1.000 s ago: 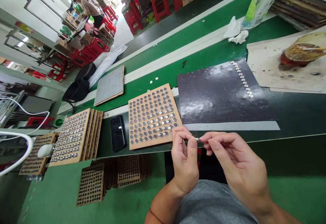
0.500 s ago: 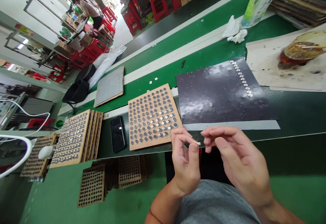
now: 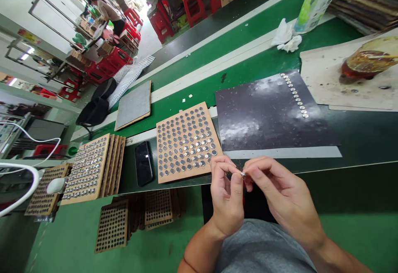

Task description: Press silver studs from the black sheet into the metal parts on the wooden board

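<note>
Metal bit [image 3: 243,174] is in the lower middle of the frame, just above the lap, pinched between the thumb and forefinger of the left hand [image 3: 227,200]. Right hand [image 3: 289,198] has its thumb and forefinger drawn together right up at it, but honestly can't tell if those are gripping it too or just touching. So this one looks mid-fiddle, not set down anywhere yet. Overall I'd call it partway at best: the board [image 3: 163,178] in the centre is full of dark discs in rows, and only a patch toward its lower right has small pale bits on or beside them (too tiny to say which). Most discs look plain, so my guess is plenty left. The slanted line of shiny buttons [image 3: 295,94] on the dark sheet [image 3: 264,117] at right is probably waiting its turn. Stacked boards [image 3: 105,157] at left could be finished or backlog, no idea
</note>
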`<state>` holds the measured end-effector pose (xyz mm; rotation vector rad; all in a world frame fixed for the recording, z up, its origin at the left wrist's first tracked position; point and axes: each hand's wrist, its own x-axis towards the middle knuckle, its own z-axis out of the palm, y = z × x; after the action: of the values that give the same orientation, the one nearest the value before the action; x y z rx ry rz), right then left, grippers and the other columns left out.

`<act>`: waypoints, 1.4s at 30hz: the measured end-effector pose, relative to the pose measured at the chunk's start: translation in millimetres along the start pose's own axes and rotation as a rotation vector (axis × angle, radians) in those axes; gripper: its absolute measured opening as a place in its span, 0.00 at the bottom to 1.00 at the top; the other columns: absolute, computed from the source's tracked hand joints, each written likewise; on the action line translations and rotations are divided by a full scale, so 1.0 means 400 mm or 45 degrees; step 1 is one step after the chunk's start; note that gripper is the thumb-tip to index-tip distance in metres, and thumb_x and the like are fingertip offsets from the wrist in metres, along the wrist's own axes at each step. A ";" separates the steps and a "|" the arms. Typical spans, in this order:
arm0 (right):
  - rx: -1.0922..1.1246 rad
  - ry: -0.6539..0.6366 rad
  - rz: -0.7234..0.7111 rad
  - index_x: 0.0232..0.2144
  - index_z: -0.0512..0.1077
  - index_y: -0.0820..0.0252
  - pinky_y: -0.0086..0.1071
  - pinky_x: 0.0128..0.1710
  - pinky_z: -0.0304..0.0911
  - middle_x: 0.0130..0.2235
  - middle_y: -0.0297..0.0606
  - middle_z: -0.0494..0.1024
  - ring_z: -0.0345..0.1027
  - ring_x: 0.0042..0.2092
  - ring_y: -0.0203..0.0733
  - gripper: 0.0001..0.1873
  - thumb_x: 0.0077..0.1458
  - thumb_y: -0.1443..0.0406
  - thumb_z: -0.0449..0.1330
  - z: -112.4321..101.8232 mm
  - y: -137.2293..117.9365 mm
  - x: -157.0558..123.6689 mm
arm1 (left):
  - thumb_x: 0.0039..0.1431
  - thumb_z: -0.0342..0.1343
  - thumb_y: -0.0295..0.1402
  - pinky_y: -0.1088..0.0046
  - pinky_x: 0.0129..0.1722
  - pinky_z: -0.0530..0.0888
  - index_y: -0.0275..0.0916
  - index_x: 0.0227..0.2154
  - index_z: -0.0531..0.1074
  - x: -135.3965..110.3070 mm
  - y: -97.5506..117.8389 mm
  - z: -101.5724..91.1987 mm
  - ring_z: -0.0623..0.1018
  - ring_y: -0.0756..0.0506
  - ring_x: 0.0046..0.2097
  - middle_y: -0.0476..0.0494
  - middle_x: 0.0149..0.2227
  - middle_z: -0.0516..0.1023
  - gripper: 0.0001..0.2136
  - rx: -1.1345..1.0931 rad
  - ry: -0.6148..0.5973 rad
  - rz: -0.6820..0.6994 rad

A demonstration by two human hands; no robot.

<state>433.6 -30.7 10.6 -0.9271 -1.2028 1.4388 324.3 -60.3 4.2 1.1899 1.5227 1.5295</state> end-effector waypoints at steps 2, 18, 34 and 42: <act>0.011 -0.006 -0.058 0.37 0.75 0.57 0.25 0.31 0.72 0.36 0.37 0.75 0.70 0.31 0.34 0.14 0.68 0.56 0.55 -0.005 0.005 -0.006 | 0.69 0.51 0.44 0.70 0.41 0.70 0.41 0.31 0.67 0.000 -0.002 0.000 0.69 0.47 0.39 0.46 0.35 0.64 0.14 -0.018 -0.006 -0.009; -0.491 0.145 -0.376 0.33 0.71 0.56 0.26 0.35 0.72 0.37 0.37 0.76 0.74 0.38 0.36 0.05 0.63 0.69 0.59 0.014 0.016 -0.012 | 0.68 0.53 0.46 0.68 0.44 0.69 0.40 0.29 0.67 -0.001 0.012 0.015 0.69 0.46 0.40 0.46 0.35 0.65 0.16 0.069 0.145 -0.065; -0.441 0.181 -0.290 0.38 0.71 0.55 0.26 0.35 0.72 0.40 0.37 0.78 0.76 0.39 0.36 0.04 0.63 0.69 0.59 0.009 0.039 -0.015 | 0.69 0.52 0.44 0.72 0.45 0.68 0.40 0.30 0.65 -0.002 -0.005 0.010 0.67 0.48 0.39 0.47 0.35 0.64 0.15 -0.151 0.038 -0.234; -0.926 0.318 -0.440 0.41 0.74 0.57 0.53 0.61 0.57 0.55 0.46 0.75 0.67 0.59 0.54 0.09 0.67 0.61 0.55 -0.080 0.063 0.027 | 0.69 0.47 0.40 0.64 0.51 0.68 0.42 0.32 0.67 0.016 -0.053 -0.171 0.71 0.44 0.45 0.44 0.38 0.68 0.12 0.686 0.322 -0.266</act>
<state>456.4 -13.6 -20.3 -1.2559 -1.6277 0.5778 255.9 -78.2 -9.1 1.0958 2.2493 1.1984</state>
